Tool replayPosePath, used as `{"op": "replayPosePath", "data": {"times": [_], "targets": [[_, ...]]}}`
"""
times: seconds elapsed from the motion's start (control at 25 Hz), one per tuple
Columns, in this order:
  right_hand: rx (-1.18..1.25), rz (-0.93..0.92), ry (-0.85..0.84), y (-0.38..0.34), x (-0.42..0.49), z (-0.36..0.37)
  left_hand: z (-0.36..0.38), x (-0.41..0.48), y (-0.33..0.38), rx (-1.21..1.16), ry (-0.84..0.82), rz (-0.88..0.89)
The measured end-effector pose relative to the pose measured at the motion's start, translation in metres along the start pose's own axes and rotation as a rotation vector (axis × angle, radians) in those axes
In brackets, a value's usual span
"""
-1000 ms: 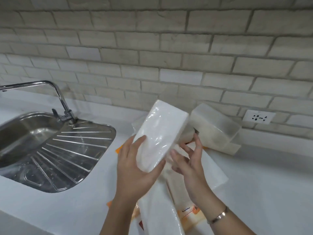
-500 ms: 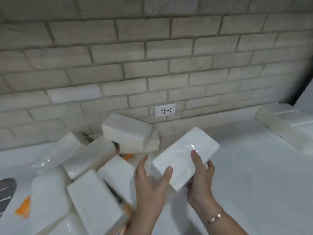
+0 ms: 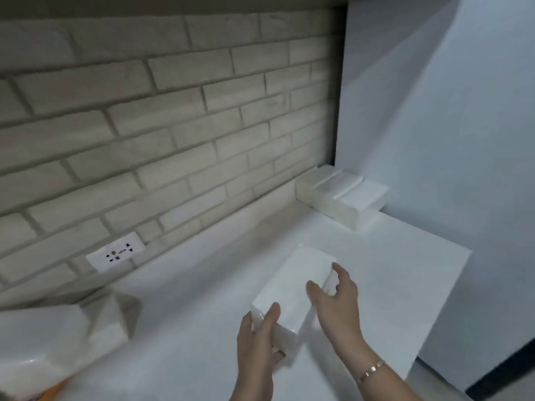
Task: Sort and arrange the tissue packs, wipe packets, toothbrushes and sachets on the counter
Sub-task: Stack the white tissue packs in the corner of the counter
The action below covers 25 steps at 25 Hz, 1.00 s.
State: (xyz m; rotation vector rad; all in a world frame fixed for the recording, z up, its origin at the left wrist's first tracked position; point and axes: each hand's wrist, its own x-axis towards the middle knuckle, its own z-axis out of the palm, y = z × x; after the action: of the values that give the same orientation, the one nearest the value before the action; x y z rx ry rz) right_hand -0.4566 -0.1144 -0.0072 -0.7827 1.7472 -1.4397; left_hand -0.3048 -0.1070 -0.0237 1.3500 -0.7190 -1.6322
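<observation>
White, plastic-wrapped rectangular tissue pack (image 3: 292,293) held lengthwise between both hands, above the middle of the white worktop (image 3: 202,285); hard to tell whether touching the surface or just clear of it. Left hand (image 3: 256,351) at the near end: grip closed round it, thumb across the top face, fingers tucked beneath. Right hand (image 3: 335,302) at the far right side: grip half spread, thumb laid on top, fingertips hooked over the far corner. Thin gold-coloured bracelet (image 3: 372,370) on the right wrist.

Open worktop ahead and to the right of the pack, up to a row of white tissue packs (image 3: 341,198) stacked in the back corner, against the grey brick wall (image 3: 144,111) and the plain white side panel (image 3: 434,125). Right-hand worktop edge near, just beyond the right wrist. White wall socket (image 3: 115,253) low on the bricks.

Heap of more white packs (image 3: 58,337) at lower left, blurred and cut off by the frame, count unclear; orange scrap (image 3: 55,387) beneath, unidentifiable.
</observation>
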Motion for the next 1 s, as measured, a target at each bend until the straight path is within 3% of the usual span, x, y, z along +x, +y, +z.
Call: {"op": "replayPosePath", "data": {"times": [0.12, 0.28, 0.44, 0.6, 0.76, 1.0], "targets": [[-0.31, -0.157, 0.021, 0.004, 0.04, -0.045, 0.052, 0.033, -0.023, 0.039, 0.037, -0.097], [-0.747, -0.121, -0.116, 0.014, 0.082, -0.093, 0.117, 0.08, -0.049, 0.031, 0.063, -0.211], [-0.865, -0.146, -0.141, 0.028, 0.102, -0.12, 0.16, 0.086, -0.061, 0.21, 0.326, -0.228], [-0.94, -0.196, -0.241, 0.038, 0.114, -0.125, 0.188, 0.091, -0.081, -0.039, 0.439, -0.219], [-0.954, -0.15, -0.266, 0.045, 0.132, -0.124, 0.214, 0.095, -0.083, -0.215, 0.231, -0.204], [-0.944, -0.005, -0.215, 0.036, 0.211, -0.144, 0.26, 0.125, -0.059, -0.011, -0.041, -0.27]]}}
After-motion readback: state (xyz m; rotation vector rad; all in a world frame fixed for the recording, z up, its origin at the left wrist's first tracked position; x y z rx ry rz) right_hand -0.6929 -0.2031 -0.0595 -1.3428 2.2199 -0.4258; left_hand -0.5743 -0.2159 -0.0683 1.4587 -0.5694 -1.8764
